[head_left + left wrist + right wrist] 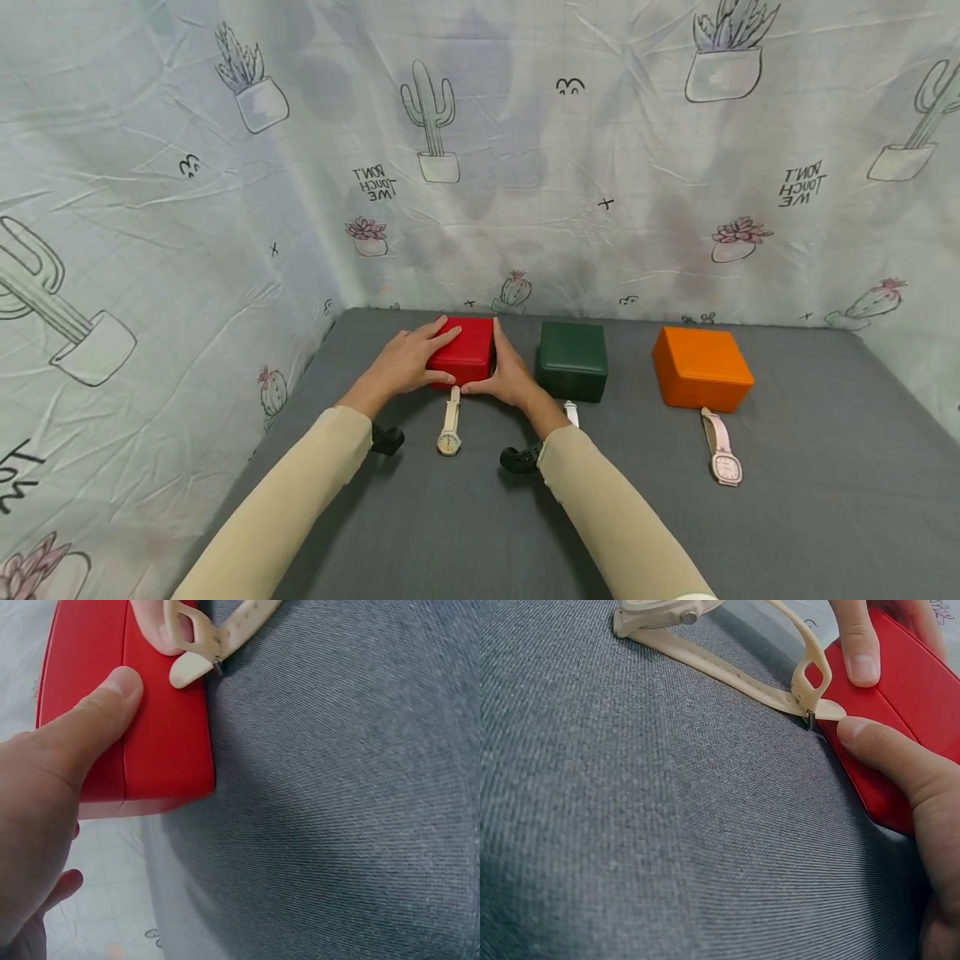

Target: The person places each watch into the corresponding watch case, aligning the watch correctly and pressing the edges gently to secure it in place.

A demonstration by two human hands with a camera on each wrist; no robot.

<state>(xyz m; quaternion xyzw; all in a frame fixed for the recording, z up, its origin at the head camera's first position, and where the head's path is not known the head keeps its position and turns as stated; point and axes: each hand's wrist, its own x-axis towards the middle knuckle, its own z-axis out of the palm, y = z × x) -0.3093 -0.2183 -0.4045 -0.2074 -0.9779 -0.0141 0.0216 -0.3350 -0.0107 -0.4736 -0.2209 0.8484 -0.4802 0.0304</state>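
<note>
Both hands are on a closed red box (467,348) on the grey cloth. The left hand (405,361) grips its left side, fingers over the lid and thumb on the front face. On the opposite side the right hand (514,379) holds it, fingers along the side and thumb low on the front. A cream wristwatch (448,440) lies in front of the box, dial toward the person. In the right wrist view, the end of its cream strap (810,686) reaches the box front, right by the right thumb (877,746).
To the right stand a dark green box (572,362) and an orange box (701,367). A pink wristwatch (724,463) lies before the orange one; a white strap (572,412) shows partly behind the right wrist. A cactus-print curtain (510,167) hangs behind the grey-covered table (465,533).
</note>
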